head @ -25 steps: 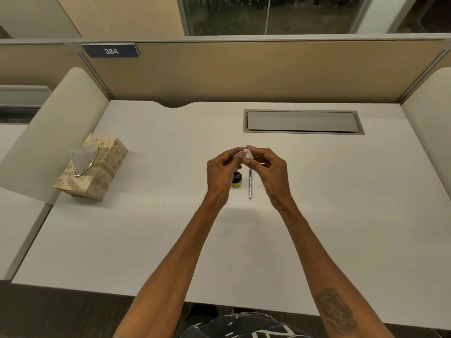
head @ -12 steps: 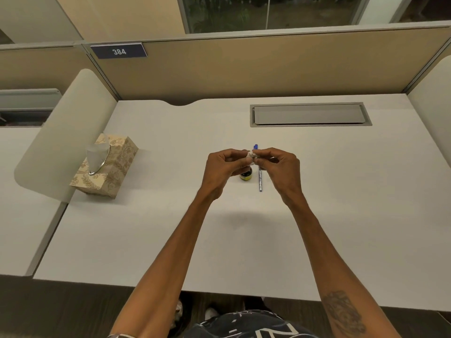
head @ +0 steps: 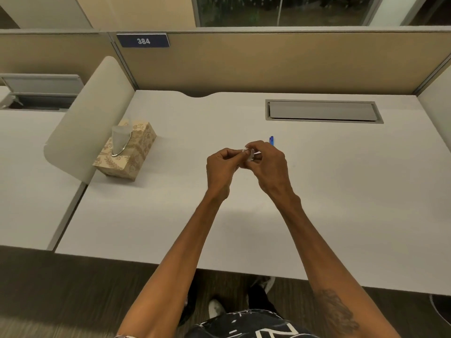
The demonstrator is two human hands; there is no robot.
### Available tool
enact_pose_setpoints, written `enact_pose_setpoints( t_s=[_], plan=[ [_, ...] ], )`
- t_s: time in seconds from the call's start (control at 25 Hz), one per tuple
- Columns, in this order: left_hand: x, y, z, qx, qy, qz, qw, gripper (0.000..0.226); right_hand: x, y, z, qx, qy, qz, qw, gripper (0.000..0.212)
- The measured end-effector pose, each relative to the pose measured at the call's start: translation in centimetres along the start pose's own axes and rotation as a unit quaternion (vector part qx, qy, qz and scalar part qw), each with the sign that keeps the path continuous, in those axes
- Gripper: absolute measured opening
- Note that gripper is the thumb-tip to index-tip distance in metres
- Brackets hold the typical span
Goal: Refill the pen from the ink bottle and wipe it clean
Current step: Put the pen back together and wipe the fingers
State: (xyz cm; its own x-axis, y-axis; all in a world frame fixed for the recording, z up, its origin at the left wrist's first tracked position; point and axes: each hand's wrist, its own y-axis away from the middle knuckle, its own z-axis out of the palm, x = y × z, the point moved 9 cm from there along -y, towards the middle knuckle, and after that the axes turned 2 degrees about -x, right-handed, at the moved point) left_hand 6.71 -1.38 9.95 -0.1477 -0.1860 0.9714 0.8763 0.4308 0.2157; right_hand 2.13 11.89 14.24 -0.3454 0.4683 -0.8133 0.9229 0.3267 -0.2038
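Note:
My left hand (head: 220, 165) and my right hand (head: 268, 163) meet above the middle of the white desk (head: 341, 203). Both pinch a small white wad of tissue (head: 249, 153) between their fingertips. I cannot tell what is inside the wad. Just beyond my right hand, the blue end of the pen (head: 271, 140) shows on the desk, with the rest of the pen hidden under that hand. The ink bottle is hidden behind my hands.
A patterned tissue box (head: 131, 154) with a tissue sticking up stands at the desk's left side, next to a curved side divider (head: 90, 113). A grey cable-tray lid (head: 322, 111) is set into the desk at the back right. A tan partition (head: 268, 64) closes the back.
My hands have stayed together on the tissue wad and now cover the ink bottle and most of the pen, which showed below them before. The view has shifted to the left.

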Motion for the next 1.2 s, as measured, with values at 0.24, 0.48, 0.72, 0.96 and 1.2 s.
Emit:
enact_pose_setpoints(
  t_s=[0.24,0.48,0.72,0.96,1.2],
  plan=[
    [-0.6,3.3,-6.2,-0.052,0.036,-0.011,0.998,0.031,-3.3,3.5,4.4,0.001,0.010,-0.036,0.999,0.018],
    [-3.3,7.8,-15.7,0.052,0.030,-0.030,0.998,0.046,-4.9,7.2,12.5,-0.129,-0.088,0.042,0.987,0.015],
    [-8.5,13.2,-28.6,0.218,-0.042,-0.036,0.974,0.044,-7.4,12.7,21.6,-0.287,-0.117,0.079,0.947,0.031],
    [-18.5,20.1,-38.6,0.283,-0.072,-0.144,0.946,0.026,-8.5,18.6,31.0,-0.425,-0.035,0.055,0.903,0.024],
    [-26.1,27.5,-43.9,0.311,-0.061,-0.259,0.913,0.011,-6.9,25.6,38.2,-0.539,0.069,0.049,0.838,0.014]
  ],
)
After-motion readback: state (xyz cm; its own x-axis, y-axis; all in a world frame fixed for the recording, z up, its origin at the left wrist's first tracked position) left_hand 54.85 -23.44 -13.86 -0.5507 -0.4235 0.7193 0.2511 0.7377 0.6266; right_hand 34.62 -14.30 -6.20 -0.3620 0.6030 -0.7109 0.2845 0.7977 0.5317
